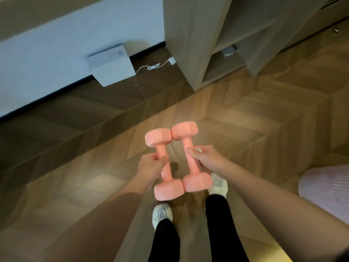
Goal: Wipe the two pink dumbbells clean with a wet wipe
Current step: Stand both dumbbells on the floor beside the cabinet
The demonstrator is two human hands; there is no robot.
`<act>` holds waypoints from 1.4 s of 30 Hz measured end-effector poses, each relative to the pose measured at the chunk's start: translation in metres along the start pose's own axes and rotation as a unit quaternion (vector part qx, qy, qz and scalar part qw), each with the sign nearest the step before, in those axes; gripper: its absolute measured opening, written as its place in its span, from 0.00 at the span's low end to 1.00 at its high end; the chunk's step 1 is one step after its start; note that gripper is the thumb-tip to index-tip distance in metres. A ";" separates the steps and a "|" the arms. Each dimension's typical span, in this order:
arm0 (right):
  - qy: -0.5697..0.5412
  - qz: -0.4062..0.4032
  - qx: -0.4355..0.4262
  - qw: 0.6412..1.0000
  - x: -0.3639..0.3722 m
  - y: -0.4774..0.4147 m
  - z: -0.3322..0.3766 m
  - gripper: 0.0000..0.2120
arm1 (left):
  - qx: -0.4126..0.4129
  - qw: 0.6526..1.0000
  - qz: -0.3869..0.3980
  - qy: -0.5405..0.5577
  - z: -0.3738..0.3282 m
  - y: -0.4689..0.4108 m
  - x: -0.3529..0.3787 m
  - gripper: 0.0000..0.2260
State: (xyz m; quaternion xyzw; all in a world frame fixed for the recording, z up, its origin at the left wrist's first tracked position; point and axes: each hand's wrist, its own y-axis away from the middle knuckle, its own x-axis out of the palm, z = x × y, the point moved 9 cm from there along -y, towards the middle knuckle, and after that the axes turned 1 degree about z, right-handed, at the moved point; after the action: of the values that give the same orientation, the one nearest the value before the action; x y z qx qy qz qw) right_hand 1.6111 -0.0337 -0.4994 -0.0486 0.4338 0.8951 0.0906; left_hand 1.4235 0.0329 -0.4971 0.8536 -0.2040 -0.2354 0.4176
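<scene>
Two pink dumbbells are held side by side above the wooden floor, their far heads touching. My left hand grips the handle of the left dumbbell. My right hand grips the handle of the right dumbbell. A small piece of white wet wipe shows between my right fingers and that handle. Most of the wipe is hidden by my hand.
My two white shoes stand on the herringbone floor below the dumbbells. A white box with a cable leans on the wall at the back left. A wooden shelf unit stands behind. A pink cushion lies at the right.
</scene>
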 end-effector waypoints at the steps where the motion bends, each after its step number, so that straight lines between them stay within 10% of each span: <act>1: -0.004 0.001 -0.001 1.000 -0.013 -0.012 0.005 0.16 | -0.001 1.000 0.002 -0.001 -0.014 -0.007 0.008 0.04; 14: 0.010 0.009 -0.010 1.000 -0.141 -0.242 0.031 0.12 | -0.032 0.998 -0.026 0.049 -0.109 -0.227 0.116 0.08; 29: 0.171 -0.010 -0.063 0.983 -0.122 -0.559 0.054 0.11 | 0.012 0.993 -0.092 0.075 -0.129 -0.539 0.106 0.04; 42: 0.245 -0.045 -0.013 0.968 -0.122 -0.660 0.079 0.18 | -0.013 0.986 -0.110 0.125 -0.134 -0.626 0.104 0.09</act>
State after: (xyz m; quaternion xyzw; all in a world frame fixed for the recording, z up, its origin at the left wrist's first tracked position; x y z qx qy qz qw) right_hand 1.8645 0.4148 -0.9370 -0.2873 0.4284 0.8564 0.0209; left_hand 1.6793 0.4143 -0.9548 0.8882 -0.0522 -0.1739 0.4221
